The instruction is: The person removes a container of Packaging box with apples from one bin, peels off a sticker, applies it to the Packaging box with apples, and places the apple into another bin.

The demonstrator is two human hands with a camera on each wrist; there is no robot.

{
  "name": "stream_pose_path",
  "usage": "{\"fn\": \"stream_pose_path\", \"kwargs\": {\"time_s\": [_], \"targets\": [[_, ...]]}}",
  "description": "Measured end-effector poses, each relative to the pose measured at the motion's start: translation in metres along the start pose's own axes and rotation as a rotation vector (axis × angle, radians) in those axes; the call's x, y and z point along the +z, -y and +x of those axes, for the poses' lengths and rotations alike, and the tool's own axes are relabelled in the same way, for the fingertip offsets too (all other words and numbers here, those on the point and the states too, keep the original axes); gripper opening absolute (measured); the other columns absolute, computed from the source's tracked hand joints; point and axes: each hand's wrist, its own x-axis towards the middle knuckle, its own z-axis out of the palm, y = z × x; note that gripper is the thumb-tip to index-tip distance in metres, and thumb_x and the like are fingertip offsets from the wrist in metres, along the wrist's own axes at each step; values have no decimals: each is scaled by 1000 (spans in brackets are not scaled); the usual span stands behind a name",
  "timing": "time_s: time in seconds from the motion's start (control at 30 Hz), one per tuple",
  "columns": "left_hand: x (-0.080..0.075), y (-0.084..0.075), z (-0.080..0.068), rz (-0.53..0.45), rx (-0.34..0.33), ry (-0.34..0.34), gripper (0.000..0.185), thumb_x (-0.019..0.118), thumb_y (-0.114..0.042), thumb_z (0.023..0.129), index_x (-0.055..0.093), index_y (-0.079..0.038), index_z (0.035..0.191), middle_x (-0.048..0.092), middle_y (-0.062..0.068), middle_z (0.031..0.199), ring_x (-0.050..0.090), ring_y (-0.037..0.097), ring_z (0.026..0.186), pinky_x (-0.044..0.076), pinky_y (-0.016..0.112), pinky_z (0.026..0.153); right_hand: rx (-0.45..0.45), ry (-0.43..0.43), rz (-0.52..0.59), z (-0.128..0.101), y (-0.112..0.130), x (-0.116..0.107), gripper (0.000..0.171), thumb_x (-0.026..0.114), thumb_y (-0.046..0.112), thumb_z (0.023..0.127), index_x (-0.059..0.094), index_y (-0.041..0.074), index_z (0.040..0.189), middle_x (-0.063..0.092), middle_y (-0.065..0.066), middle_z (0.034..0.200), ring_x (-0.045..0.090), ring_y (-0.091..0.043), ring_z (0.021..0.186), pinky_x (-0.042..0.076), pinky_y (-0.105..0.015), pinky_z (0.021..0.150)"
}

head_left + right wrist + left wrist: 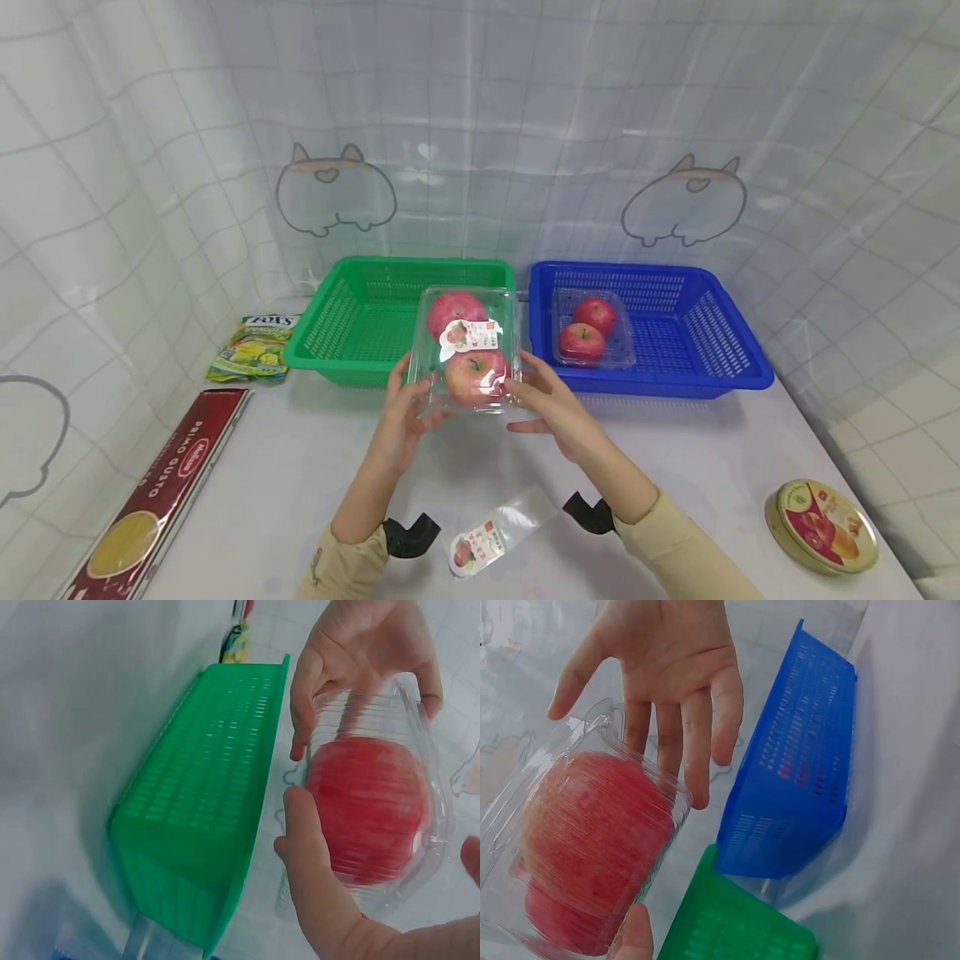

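Note:
A clear plastic box (468, 358) with two red apples and a paper label is lifted off the white table (300, 467), just in front of the green basket (420, 263). My left hand (405, 408) grips its left side with thumb and fingers curled round the edge. My right hand (551, 404) presses straight fingers against its right side, thumb spread. The left wrist view shows the box (585, 847), my left thumb (634, 937) and the right hand (667, 667). The right wrist view shows the box (375, 810), left hand (352, 652) and right hand (315, 892).
The blue basket (637, 268) on the right holds a second clear box (592, 329) with two apples. A candy bag (251, 346) and a long spaghetti box (165, 492) lie at the left. A round tin (821, 525) sits near the right corner, a small labelled sachet (487, 537) near me.

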Motion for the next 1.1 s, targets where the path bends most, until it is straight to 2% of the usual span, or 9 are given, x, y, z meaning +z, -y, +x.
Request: {"fn": "stream_pose_path", "kwargs": {"time_s": [0.2,0.33,0.57,0.77,0.9,1.0,1.1], "targets": [[-6,-4,9,11,7,-15,66,44,-16,86,12,-18,144,36,14,126,54,17,98,51,38,78,3,-54,47,18,3,10,56,59,17,89,35,4,138,46,-19,129,59,-29,101,52,-44,77],[-10,-8,17,48,15,-41,64,46,-18,88,13,-14,143,34,15,129,52,18,101,51,37,79,19,-83,80,29,5,16,51,60,14,89,41,1,134,50,-17,123,60,-22,93,51,-43,79],[-14,-12,31,34,33,-62,48,43,-19,92,25,-7,134,38,11,121,58,11,87,51,36,80,10,-166,134,42,17,27,44,62,9,87,48,-4,127,55,-14,113,58,-16,88,52,-37,80],[-18,-15,41,70,52,-81,48,43,-22,92,30,-6,136,43,13,120,57,14,90,50,40,83,51,-217,156,53,23,33,42,63,5,85,52,-4,124,57,-10,103,59,-12,78,54,-30,72],[-22,-17,45,98,62,-72,49,43,-26,94,31,-6,138,44,14,122,55,18,97,51,38,82,47,-229,178,59,26,36,41,63,4,85,52,-4,123,57,-8,99,59,-10,74,54,-27,67],[-27,-20,46,169,85,-68,53,41,-32,96,27,-8,141,38,15,130,47,22,105,49,38,86,30,-233,183,63,27,37,40,62,3,85,52,-5,123,57,-7,96,59,-9,73,54,-27,67],[-39,-25,44,311,155,-138,57,40,-37,96,25,-10,144,30,13,140,41,25,113,45,41,90,24,-237,180,66,28,38,39,61,2,85,52,-5,123,56,-6,95,58,-8,73,54,-28,69]]}}
